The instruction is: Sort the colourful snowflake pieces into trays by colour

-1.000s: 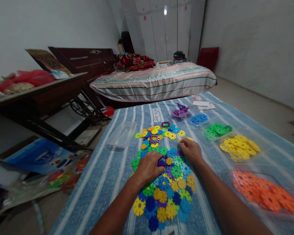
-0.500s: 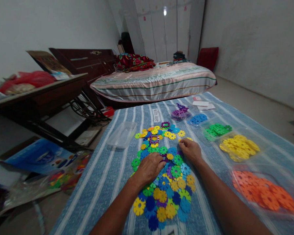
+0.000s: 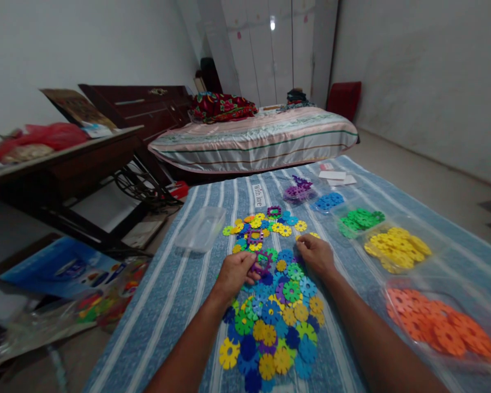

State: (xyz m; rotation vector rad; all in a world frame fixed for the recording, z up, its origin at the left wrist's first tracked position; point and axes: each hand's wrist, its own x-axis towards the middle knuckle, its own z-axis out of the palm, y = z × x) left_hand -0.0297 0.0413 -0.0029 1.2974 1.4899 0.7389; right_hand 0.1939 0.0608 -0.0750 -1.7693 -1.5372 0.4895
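Note:
A purple square-framed piece is pinched between the thumb and fingers of my left hand, just over the pile. Beneath lies a spread of flower-shaped plastic discs in blue, green, yellow and purple. Two more purple square pieces, one nearer and one farther, rest among the discs at the far end. My right hand is at the pile's right edge, its fingers closed together. Whatever those fingers hold, if anything, is hidden. A yellow disc shows partly behind that hand.
Along the right stand clear containers of orange discs, yellow discs, green discs, blue pieces and purple pieces. A clear plastic box sits on the left of the striped cloth. White cards lie far right.
My left hand has picked up a purple square piece from the pile and moved slightly left with it. My right hand stays in nearly the same place. The view has shifted slightly.

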